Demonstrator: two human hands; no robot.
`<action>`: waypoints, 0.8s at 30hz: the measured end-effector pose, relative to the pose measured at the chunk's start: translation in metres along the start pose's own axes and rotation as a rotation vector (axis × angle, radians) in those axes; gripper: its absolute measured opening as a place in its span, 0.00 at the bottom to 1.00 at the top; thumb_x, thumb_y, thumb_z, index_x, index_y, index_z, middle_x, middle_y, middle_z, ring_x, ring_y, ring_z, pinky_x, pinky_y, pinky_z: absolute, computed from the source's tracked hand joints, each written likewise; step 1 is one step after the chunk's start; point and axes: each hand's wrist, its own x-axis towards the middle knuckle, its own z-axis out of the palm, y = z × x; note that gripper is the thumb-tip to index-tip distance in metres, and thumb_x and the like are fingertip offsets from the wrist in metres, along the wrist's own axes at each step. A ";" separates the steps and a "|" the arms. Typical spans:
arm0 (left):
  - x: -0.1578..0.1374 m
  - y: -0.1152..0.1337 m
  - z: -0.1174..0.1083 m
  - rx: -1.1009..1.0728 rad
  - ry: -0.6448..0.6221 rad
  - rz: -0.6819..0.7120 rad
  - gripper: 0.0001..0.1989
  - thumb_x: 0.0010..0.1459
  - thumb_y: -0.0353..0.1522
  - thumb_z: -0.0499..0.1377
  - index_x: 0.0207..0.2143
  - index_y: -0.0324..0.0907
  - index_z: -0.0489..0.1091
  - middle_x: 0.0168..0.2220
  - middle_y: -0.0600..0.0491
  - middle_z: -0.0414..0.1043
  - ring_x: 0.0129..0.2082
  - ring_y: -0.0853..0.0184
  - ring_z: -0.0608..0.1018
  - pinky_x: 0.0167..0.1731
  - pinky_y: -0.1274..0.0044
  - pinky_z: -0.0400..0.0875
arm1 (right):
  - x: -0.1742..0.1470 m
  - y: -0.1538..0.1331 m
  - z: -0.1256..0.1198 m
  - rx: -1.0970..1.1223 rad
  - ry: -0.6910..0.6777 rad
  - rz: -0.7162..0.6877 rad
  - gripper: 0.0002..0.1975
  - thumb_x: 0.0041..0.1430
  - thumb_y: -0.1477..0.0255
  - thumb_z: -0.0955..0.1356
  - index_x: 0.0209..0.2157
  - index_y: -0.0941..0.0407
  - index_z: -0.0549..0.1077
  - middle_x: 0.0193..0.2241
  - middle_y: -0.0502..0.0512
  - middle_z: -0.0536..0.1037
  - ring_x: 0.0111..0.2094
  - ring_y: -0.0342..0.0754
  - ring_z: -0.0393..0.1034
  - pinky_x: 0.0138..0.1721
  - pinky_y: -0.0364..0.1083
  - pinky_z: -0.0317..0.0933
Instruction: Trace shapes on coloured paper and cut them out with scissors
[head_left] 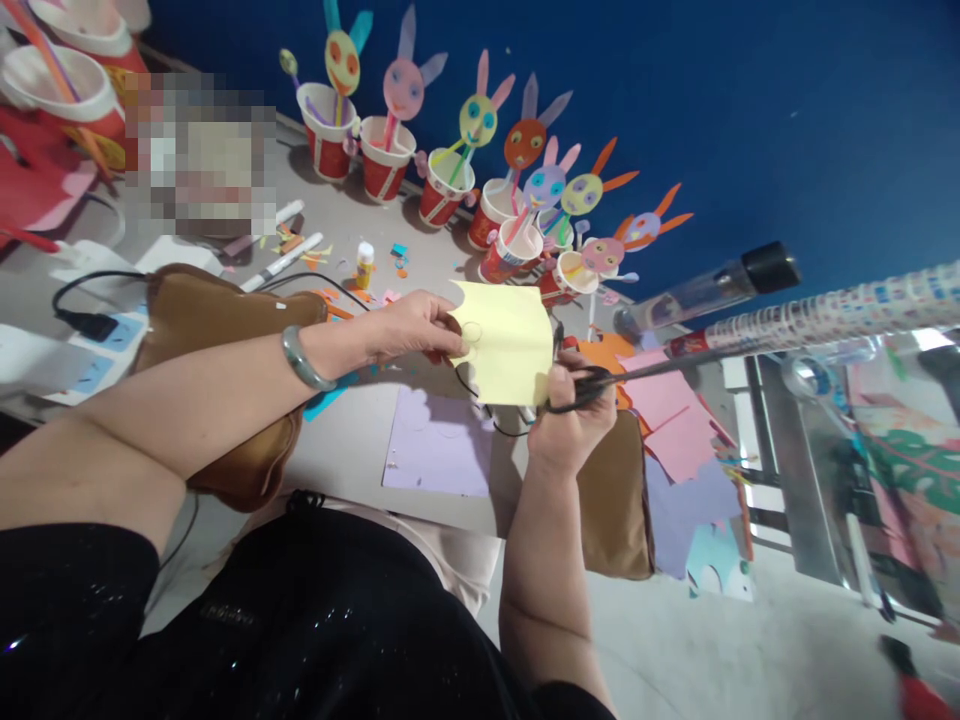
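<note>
Middle of the frame, yellow paper [514, 345]: we see it raised above the grey table [345, 455], with curved bites out of its left edge and a thin drawn circle [471, 332] near that same edge.
Left hand [412, 325]: ours comes from the left of the frame and pinches the paper's left edge between thumb and fingers.
Bangle [306, 360]: grey-green, around our left wrist.
Right hand [571, 430]: ours is closed around the black handles of the scissors, just beside the paper's lower right corner; we cannot tell whether the thumb touches the sheet.
Scissors [637, 373]: the blades point to the right of the frame, away from the paper.
Purple sheet [439, 450]: flat on the table, lower centre, below the yellow paper in our view.
Glue stick [365, 265]: upright, left of upper centre, with coloured scraps near it.
Paper cups [385, 170]: red and white, lined along the top, with rabbit faces [405, 88] standing up from them.
Brown cushion [225, 320]: left of the frame, partly behind our left forearm.
Pink paper [671, 410]: right of centre, overlapping other coloured sheets.
</note>
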 end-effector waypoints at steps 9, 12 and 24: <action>0.007 0.002 0.000 -0.304 0.372 0.359 0.15 0.47 0.27 0.72 0.33 0.39 0.68 0.26 0.59 0.75 0.23 0.75 0.78 0.25 0.81 0.71 | -0.011 -0.013 -0.004 -0.049 -0.488 -0.014 0.20 0.55 0.53 0.74 0.28 0.54 0.69 0.30 0.51 0.73 0.30 0.46 0.67 0.34 0.47 0.62; 0.005 0.007 0.001 -0.377 0.420 0.385 0.15 0.47 0.29 0.72 0.34 0.40 0.68 0.27 0.59 0.76 0.24 0.75 0.78 0.27 0.81 0.71 | -0.014 -0.016 -0.003 -0.167 -0.683 0.076 0.26 0.52 0.45 0.74 0.27 0.53 0.68 0.28 0.51 0.73 0.29 0.46 0.65 0.33 0.47 0.60; -0.004 0.000 0.017 -0.480 0.250 0.291 0.21 0.38 0.32 0.76 0.32 0.39 0.70 0.28 0.58 0.76 0.26 0.75 0.77 0.29 0.80 0.73 | -0.018 -0.018 0.011 -0.319 -0.942 0.275 0.29 0.49 0.41 0.73 0.29 0.53 0.68 0.26 0.50 0.71 0.29 0.47 0.63 0.31 0.46 0.57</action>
